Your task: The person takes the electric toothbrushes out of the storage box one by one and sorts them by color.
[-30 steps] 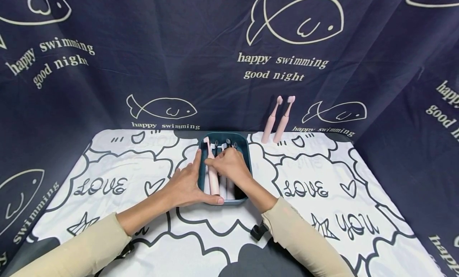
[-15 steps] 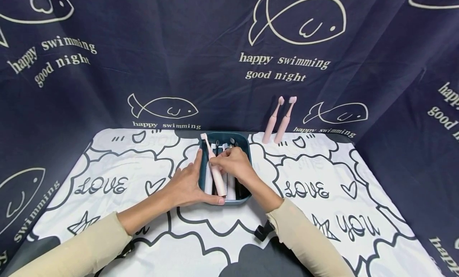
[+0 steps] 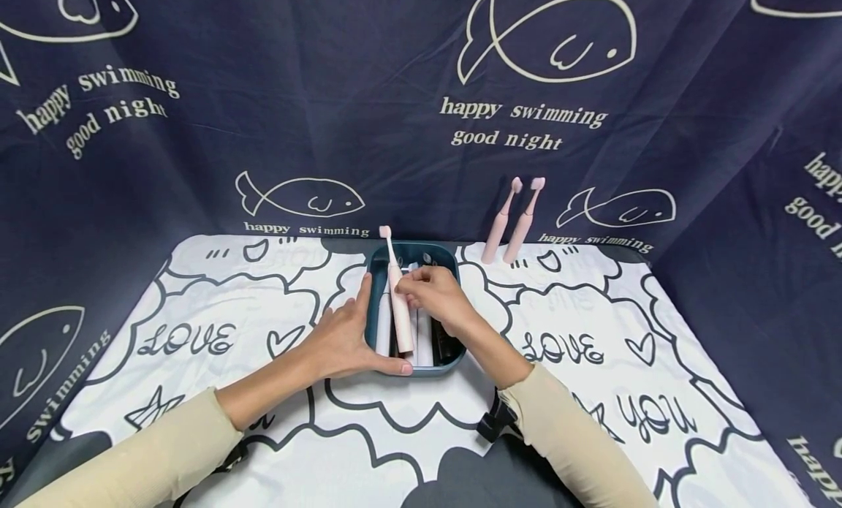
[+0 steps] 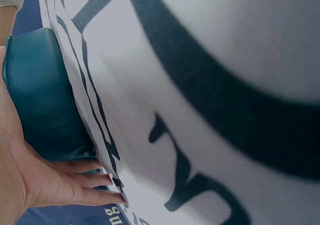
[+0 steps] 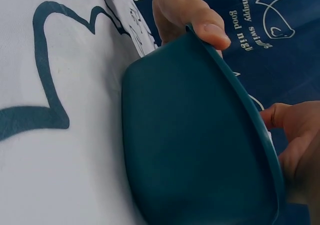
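A dark teal plastic bin (image 3: 454,256) sits on the table cloth, holding several toothbrushes with white and black handles. My right hand (image 3: 435,297) pinches a pink electric toothbrush (image 3: 402,321) by the upper part of its handle. The brush head points away and stands above the bin's far rim; its handle end is over the near part of the bin. My left hand (image 3: 345,338) spans the bin's near left corner, fingers straight along the outer wall and thumb lying at the near rim. In the left wrist view those fingers rest beside the bin wall (image 4: 40,95).
Two more pink electric toothbrushes (image 3: 498,230) stand side by side behind and right of the bin, against the dark blue fish-print backdrop (image 3: 395,128). White cloth with black drawings (image 3: 217,391) covers the table around the bin.
My right hand has drawn the pink toothbrush up from the bin and slightly right, so its head now rises above the far rim. The left hand stays at the bin corner.
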`<state>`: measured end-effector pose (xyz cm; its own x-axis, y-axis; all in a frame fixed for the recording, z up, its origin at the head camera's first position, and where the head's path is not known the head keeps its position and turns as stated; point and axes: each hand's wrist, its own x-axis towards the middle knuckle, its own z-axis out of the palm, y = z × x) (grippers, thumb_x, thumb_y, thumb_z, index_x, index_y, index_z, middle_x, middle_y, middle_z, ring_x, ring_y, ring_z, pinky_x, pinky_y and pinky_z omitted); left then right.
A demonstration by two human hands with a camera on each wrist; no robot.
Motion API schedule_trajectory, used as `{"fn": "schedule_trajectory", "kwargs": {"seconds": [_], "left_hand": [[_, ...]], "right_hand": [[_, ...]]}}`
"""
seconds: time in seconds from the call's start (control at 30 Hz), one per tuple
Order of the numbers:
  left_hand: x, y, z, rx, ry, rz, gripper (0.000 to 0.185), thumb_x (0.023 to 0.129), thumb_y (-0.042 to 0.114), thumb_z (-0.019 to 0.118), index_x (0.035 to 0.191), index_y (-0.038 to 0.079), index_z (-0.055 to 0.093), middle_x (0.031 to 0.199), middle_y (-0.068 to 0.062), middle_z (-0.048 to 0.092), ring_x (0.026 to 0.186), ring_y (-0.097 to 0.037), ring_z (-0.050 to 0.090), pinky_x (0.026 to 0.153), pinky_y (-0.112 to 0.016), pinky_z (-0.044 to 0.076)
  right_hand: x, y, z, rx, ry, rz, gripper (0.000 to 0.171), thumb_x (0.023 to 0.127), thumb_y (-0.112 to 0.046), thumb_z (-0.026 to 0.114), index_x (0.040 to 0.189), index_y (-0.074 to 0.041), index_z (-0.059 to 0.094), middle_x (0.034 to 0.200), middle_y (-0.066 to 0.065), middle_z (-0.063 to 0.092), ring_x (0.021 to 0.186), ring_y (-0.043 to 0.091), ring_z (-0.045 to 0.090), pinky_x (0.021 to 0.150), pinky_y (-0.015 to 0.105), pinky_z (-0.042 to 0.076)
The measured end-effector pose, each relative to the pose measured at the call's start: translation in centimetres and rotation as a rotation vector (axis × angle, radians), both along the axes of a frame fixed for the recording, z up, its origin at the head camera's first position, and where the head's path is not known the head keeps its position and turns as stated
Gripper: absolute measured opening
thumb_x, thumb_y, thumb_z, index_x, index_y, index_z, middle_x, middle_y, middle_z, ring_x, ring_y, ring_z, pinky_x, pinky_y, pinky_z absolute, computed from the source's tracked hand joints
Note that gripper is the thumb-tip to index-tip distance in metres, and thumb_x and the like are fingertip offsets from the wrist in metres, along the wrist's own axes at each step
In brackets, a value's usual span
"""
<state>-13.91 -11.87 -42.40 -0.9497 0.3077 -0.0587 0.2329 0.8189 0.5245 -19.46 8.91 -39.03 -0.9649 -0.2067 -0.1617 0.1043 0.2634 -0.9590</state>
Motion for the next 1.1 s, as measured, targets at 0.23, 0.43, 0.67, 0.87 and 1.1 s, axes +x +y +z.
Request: {"fn": "schedule_trajectory", "kwargs": {"seconds": [0.23, 0.43, 0.67, 0.87, 1.1], "left_hand": [[0.0, 0.0, 0.0, -0.005, -0.005, 0.005, 0.177, 0.061, 0.1, 0.085, 0.182, 0.011, -0.008, 0.166, -0.035, 0.054, 0.148, -0.052, 0.059, 0.126, -0.073, 0.041], [0.0, 0.0, 0.0, 0.001, -0.02, 0.006, 0.176, 0.061, 0.099, 0.085, 0.182, 0.013, -0.009, 0.168, -0.036, 0.051, 0.154, -0.053, 0.054, 0.129, -0.075, 0.036], [-0.1, 0.0, 0.1, -0.007, -0.01, 0.005, 0.177, 0.061, 0.099, 0.085, 0.182, 0.011, -0.009, 0.166, -0.036, 0.053, 0.154, -0.051, 0.055, 0.129, -0.075, 0.036], [-0.1, 0.1, 0.1, -0.004, -0.012, 0.004, 0.177, 0.061, 0.098, 0.086, 0.182, 0.011, -0.008, 0.165, -0.036, 0.054, 0.154, -0.05, 0.055, 0.13, -0.074, 0.036], [0.0, 0.0, 0.0, -0.005, -0.023, 0.01, 0.177, 0.06, 0.099, 0.086, 0.182, 0.012, -0.009, 0.164, -0.035, 0.055, 0.153, -0.05, 0.056, 0.13, -0.074, 0.036]], "right_hand": [[-0.2, 0.6, -0.1, -0.096, -0.02, 0.006, 0.029, 0.098, -0.008, 0.069, 0.121, 0.008, 0.072, 0.097, 0.002, 0.07, 0.082, 0.009, 0.067, 0.082, 0.025, 0.061], [-0.2, 1.2, 0.3, -0.146, -0.005, -0.014, 0.036, 0.099, -0.007, 0.069, 0.13, 0.013, 0.069, 0.103, 0.004, 0.071, 0.085, 0.009, 0.068, 0.079, 0.02, 0.061], [-0.1, 2.2, 0.9, -0.185, 0.005, -0.034, 0.034, 0.101, -0.004, 0.069, 0.132, 0.011, 0.068, 0.101, 0.002, 0.073, 0.086, 0.008, 0.071, 0.081, 0.02, 0.062], [0.1, 3.1, 1.1, -0.207, 0.004, -0.059, 0.033, 0.101, -0.004, 0.068, 0.132, 0.01, 0.068, 0.102, 0.002, 0.073, 0.087, 0.008, 0.073, 0.082, 0.02, 0.064], [0.4, 4.2, 1.5, -0.225, 0.03, -0.051, 0.035, 0.104, -0.005, 0.065, 0.134, 0.012, 0.066, 0.106, 0.002, 0.071, 0.091, 0.008, 0.074, 0.085, 0.021, 0.064]]}}
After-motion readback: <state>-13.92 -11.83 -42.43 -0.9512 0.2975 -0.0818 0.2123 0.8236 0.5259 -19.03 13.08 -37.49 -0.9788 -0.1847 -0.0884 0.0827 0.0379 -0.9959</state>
